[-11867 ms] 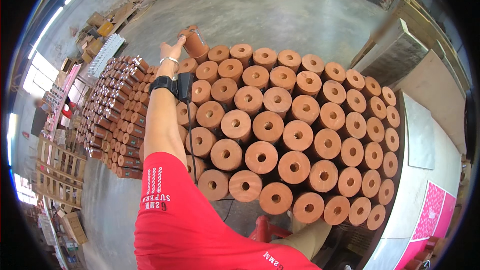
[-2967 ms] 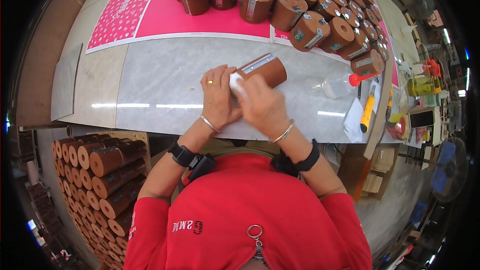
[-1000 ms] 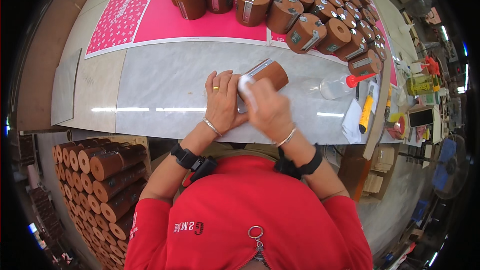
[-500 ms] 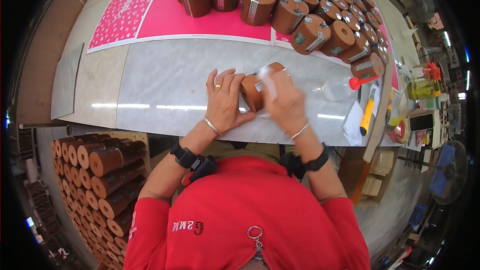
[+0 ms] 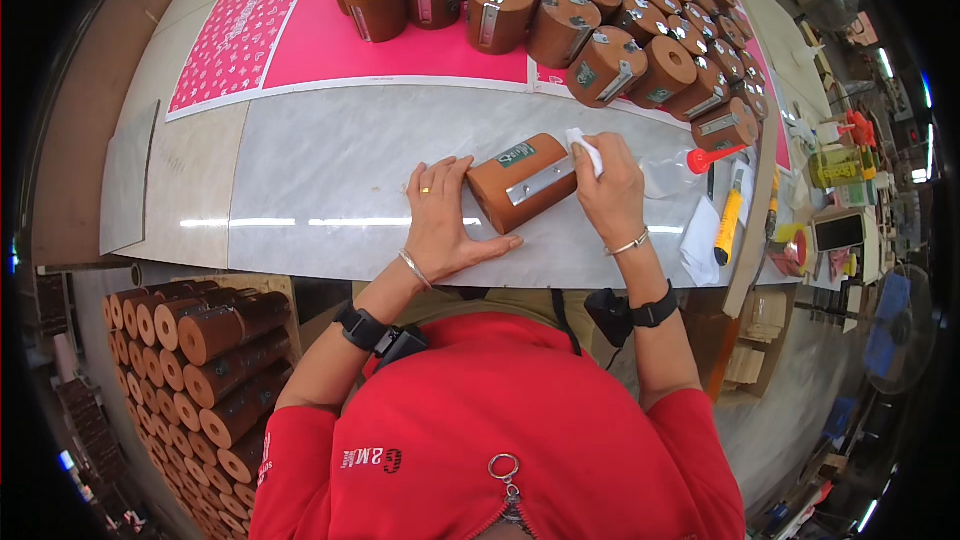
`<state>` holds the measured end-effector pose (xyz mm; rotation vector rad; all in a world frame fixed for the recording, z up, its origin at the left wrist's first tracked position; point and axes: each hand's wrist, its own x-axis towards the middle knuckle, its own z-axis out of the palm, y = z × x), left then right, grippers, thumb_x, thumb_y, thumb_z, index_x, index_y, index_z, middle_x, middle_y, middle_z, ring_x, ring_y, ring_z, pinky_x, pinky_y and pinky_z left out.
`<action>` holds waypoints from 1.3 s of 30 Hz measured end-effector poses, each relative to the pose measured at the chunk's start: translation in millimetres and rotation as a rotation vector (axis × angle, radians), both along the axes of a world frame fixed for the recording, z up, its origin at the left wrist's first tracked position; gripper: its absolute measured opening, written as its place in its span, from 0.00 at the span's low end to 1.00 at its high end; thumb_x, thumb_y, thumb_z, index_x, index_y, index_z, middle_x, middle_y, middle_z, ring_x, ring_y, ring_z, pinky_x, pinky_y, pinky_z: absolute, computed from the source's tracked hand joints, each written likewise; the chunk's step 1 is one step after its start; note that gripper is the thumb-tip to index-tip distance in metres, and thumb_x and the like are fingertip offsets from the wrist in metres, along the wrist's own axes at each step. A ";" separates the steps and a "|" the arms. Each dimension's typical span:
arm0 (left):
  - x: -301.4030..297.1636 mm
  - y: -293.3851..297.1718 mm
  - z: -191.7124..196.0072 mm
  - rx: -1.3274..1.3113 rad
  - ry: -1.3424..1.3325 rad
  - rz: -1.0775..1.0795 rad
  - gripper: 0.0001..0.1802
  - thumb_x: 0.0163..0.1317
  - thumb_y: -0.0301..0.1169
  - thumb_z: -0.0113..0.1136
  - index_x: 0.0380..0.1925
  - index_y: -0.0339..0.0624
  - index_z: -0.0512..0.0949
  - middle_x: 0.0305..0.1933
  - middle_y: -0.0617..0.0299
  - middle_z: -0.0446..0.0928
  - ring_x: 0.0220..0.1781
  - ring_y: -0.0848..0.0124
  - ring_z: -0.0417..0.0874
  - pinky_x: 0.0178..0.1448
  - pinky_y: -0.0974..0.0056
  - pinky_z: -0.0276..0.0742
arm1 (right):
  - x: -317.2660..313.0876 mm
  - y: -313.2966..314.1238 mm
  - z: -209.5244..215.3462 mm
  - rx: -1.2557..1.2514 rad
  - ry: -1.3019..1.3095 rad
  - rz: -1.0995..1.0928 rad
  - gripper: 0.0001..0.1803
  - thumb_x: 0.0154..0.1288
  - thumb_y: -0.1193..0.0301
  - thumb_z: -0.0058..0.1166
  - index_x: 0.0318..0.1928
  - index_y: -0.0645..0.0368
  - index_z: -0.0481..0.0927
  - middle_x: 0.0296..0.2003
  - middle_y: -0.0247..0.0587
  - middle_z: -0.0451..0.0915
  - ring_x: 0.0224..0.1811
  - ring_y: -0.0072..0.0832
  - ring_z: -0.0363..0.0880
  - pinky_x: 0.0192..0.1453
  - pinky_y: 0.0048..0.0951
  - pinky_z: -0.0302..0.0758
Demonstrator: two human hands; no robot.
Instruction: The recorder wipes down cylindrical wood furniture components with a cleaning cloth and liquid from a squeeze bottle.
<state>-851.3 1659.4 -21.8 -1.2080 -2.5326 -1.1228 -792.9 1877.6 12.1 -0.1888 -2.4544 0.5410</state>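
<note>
A brown wooden cylinder (image 5: 492, 192) lies on its side on the grey tabletop (image 5: 330, 170). It bears a metal strip (image 5: 540, 183) and a green label (image 5: 518, 153), both facing up. My left hand (image 5: 437, 222) is cupped at the cylinder's left end, its fingers and thumb spread apart, seemingly touching it. Between the fingers of my right hand (image 5: 614, 190) is a folded white cloth or tissue (image 5: 584, 148), held at the cylinder's right end; whether it touches the wood I cannot tell.
Rows of similar cylinders (image 5: 500, 15) stand on a pink sheet (image 5: 310, 45) at the back. At right lie a clear bottle with a red nozzle (image 5: 715, 157), a yellow cutter knife (image 5: 729, 225) and white paper (image 5: 699, 240). Stacked cylinders (image 5: 215, 325) sit low at left.
The cylinder has turned so its metal strip and label face up. My right hand has moved right with the white cloth, off the cylinder's middle to its end. My left hand has spread wider.
</note>
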 end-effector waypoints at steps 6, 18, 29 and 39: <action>-5.0 10.3 1.9 0.031 -0.002 -0.037 0.48 0.33 0.49 0.73 0.54 0.36 0.64 0.51 0.47 0.68 0.59 0.53 0.65 0.66 0.42 0.46 | 5.0 -13.5 16.1 -0.072 0.058 -0.012 0.08 0.58 0.71 0.54 0.37 0.59 0.74 0.32 0.45 0.74 0.31 0.42 0.76 0.29 0.37 0.73; -1.7 12.1 -1.7 -0.001 0.158 -0.100 0.50 0.29 0.38 0.74 0.56 0.35 0.62 0.52 0.51 0.67 0.61 0.54 0.66 0.69 0.43 0.44 | -0.2 -77.7 18.4 0.138 0.042 0.174 0.05 0.53 0.74 0.49 0.33 0.56 0.74 0.28 0.39 0.70 0.26 0.33 0.75 0.22 0.33 0.73; -1.6 4.5 2.2 0.011 0.028 -0.031 0.51 0.35 0.49 0.72 0.58 0.33 0.61 0.53 0.49 0.67 0.58 0.54 0.66 0.67 0.45 0.45 | 12.7 16.1 7.1 -0.155 -0.069 -0.070 0.07 0.60 0.69 0.52 0.35 0.59 0.74 0.33 0.48 0.75 0.33 0.46 0.75 0.35 0.40 0.73; -18.5 9.2 -31.1 0.019 0.108 -0.025 0.44 0.36 0.52 0.69 0.50 0.34 0.66 0.47 0.51 0.70 0.50 0.53 0.67 0.62 0.49 0.53 | 14.9 -99.2 -3.1 0.125 0.020 0.333 0.16 0.50 0.74 0.55 0.42 0.61 0.75 0.30 0.43 0.72 0.28 0.35 0.76 0.24 0.31 0.73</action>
